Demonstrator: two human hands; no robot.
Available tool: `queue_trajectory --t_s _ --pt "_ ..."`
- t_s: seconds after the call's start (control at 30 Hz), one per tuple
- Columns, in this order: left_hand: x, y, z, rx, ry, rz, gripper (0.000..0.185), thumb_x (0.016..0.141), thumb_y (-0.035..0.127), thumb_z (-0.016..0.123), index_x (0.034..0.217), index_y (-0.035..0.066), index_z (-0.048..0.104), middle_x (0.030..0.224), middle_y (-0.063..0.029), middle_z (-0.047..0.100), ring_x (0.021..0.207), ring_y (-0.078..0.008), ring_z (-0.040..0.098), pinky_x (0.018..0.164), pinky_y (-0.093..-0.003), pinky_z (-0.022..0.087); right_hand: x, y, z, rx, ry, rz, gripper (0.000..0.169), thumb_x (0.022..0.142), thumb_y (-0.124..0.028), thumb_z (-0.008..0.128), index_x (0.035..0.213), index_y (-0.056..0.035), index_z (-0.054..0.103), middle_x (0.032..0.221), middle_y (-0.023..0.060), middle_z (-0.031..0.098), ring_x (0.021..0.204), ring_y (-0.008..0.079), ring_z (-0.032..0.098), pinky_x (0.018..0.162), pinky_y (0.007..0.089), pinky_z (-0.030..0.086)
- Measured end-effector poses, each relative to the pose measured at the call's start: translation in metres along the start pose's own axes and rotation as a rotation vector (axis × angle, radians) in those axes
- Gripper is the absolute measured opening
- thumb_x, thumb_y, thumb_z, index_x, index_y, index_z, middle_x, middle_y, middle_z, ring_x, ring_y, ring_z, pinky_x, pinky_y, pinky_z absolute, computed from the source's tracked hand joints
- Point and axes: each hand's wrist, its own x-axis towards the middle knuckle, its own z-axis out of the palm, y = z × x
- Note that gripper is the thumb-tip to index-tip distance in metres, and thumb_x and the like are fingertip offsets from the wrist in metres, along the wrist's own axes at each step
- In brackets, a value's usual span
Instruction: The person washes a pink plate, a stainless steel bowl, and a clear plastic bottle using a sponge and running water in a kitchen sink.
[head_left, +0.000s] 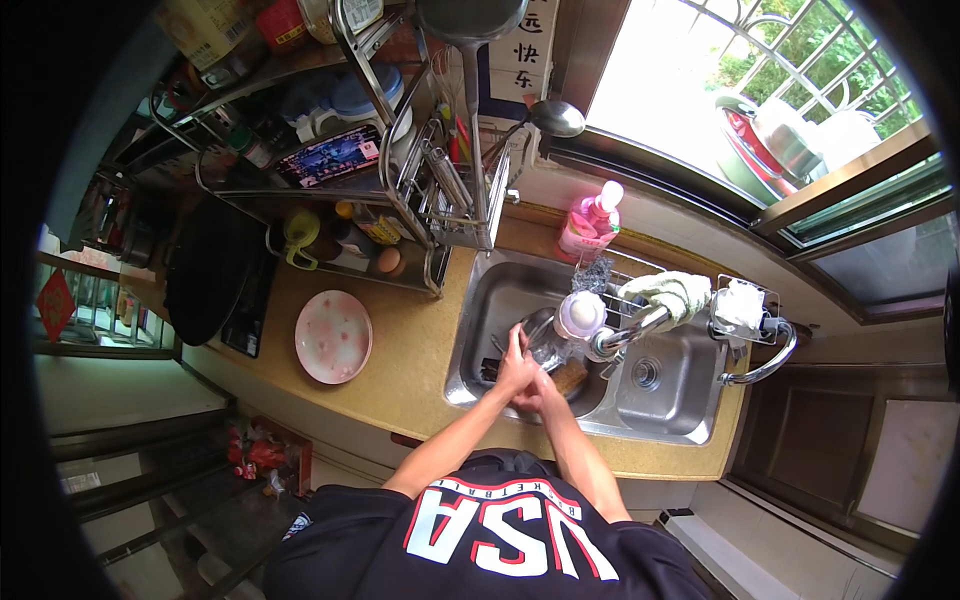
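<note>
Both my hands meet over the left basin of a stainless steel double sink (480, 289), close under the faucet head (583, 315), where water runs. My left hand (516, 369) lies against my right hand (534, 394), and the two overlap, so whether anything is between them cannot be told. Just beyond my fingers a dark round utensil (538, 322) rests in the basin. A brown block-like thing, perhaps a sponge (570, 375), lies right of my hands. Steel-wool scourer (592, 275) sits behind the faucet head.
A pink-patterned plate (334, 337) lies on the yellow counter (409, 352). Behind stand a metal shelf rack (322, 196), a utensil basket (469, 225) and a pink pump bottle (590, 225). A cloth (667, 291) hangs over the faucet pipe; the right basin (660, 390) adjoins.
</note>
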Motion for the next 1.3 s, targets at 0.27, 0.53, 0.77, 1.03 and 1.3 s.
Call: queue_trajectory --t_s 0.27,0.53,0.77,1.03,1.3 --pt "0.030 0.051 -0.049 0.341 -0.476 -0.253 0.064 0.071 -0.001 0.046 0.135 0.006 0.043 0.112 -0.0302 0.063 0.106 -0.0429 0.062 0.089 -0.0470 0.052 -0.032 -0.114 0.001 -1.737 0.365 -1.118 0.022 0.079 -0.024 0.072 0.094 -0.0094 0.068 0.089 0.0025 0.069 0.085 0.0198 0.064 0.077 0.0347 0.050" --pt "0.048 0.067 -0.057 0.344 -0.486 -0.120 0.058 0.076 0.000 0.046 0.133 0.007 0.044 0.109 -0.0270 0.064 0.106 -0.0410 0.063 0.088 -0.0449 0.051 -0.035 -0.108 -0.023 -1.660 0.535 -1.317 0.035 0.075 -0.028 0.076 0.104 -0.0097 0.068 0.093 0.0061 0.068 0.086 0.0240 0.064 0.077 0.0371 0.049" --pt "0.014 0.006 -0.003 -0.241 -0.109 0.030 0.063 0.087 -0.008 0.046 0.146 0.007 0.030 0.139 -0.0173 0.045 0.133 -0.0281 0.042 0.110 -0.0352 0.032 -0.006 0.005 0.014 0.062 0.171 -0.252 0.036 0.088 -0.049 0.066 0.096 -0.0138 0.063 0.070 0.0022 0.063 0.056 0.0169 0.061 0.043 0.0283 0.049" --pt "0.035 0.026 -0.045 0.304 -0.387 -0.069 0.071 0.074 -0.002 0.045 0.143 0.012 0.037 0.118 -0.0271 0.062 0.112 -0.0431 0.059 0.094 -0.0452 0.049 -0.065 -0.085 0.004 -1.630 0.749 -0.869 0.038 0.071 -0.026 0.077 0.104 -0.0072 0.070 0.093 0.0053 0.073 0.083 0.0262 0.067 0.076 0.0375 0.052" --pt "0.056 0.058 -0.042 0.626 -0.673 -0.175 0.062 0.071 0.007 0.051 0.133 0.005 0.047 0.115 -0.0304 0.062 0.107 -0.0449 0.061 0.090 -0.0503 0.051 -0.044 -0.124 0.042 -2.420 0.262 -1.615 0.024 0.064 -0.024 0.071 0.087 -0.0195 0.067 0.081 0.0016 0.067 0.065 0.0236 0.063 0.061 0.0375 0.051"
